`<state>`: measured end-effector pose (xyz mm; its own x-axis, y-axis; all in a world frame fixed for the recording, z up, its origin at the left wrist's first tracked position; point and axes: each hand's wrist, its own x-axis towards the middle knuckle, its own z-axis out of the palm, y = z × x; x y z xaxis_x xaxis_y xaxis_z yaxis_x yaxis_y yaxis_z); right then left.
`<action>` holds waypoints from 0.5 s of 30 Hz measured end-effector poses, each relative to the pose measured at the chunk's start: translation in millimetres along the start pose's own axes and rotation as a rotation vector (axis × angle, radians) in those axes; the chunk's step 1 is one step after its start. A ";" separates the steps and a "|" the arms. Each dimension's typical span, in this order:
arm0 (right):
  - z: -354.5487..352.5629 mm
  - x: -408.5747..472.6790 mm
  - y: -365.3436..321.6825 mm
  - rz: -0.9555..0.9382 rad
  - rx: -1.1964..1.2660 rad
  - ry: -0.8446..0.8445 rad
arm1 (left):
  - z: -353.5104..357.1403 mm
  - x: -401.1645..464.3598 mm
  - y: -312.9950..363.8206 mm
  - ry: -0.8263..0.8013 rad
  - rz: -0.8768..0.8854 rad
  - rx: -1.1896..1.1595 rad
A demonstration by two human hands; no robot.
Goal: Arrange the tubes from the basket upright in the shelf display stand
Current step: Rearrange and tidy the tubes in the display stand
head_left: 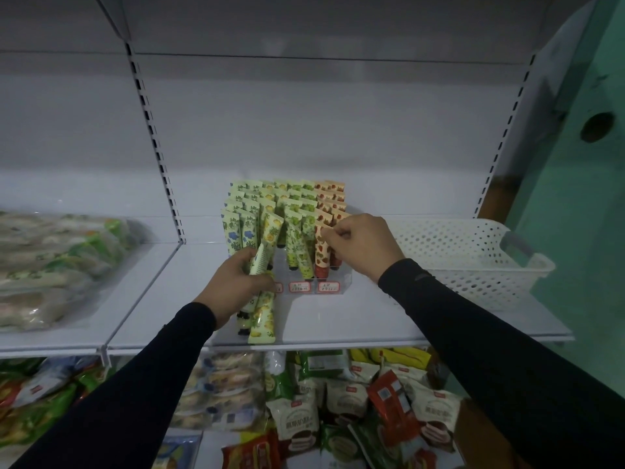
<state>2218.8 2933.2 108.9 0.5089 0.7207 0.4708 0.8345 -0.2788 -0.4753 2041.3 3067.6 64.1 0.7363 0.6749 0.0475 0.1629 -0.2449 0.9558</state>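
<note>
A clear display stand [333, 288] sits mid-shelf, filled with several upright printed tubes [294, 211] in rows: blue-green at left, yellow, green, orange-red at right. My left hand [236, 282] grips a small bunch of pale yellow-green tubes [262, 314] in front of the stand's left side, their black caps pointing down toward me. My right hand [363, 247] pinches the top edge of an orange-red strawberry tube [322, 253] standing in the front right row of the stand.
A white perforated basket [473, 265] stands on the shelf to the right of the stand; I see nothing inside it. Bagged goods [50, 265] lie on the left shelf section. Snack packets [338, 407] fill the shelf below. A green wall rises at far right.
</note>
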 end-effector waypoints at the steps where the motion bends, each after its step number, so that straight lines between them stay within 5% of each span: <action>1: -0.4 -0.5 -0.1 -0.001 -0.011 -0.008 | -0.5 -0.1 0.3 0.001 0.000 0.004; 15: -0.9 5.3 2.1 0.014 -0.058 0.035 | -4.0 -3.7 -0.2 0.008 0.013 -0.018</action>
<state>2223.5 2935.9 111.1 0.5267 0.6939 0.4910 0.8377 -0.3257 -0.4384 2035.9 3068.0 64.9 0.7330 0.6774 0.0618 0.1420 -0.2412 0.9600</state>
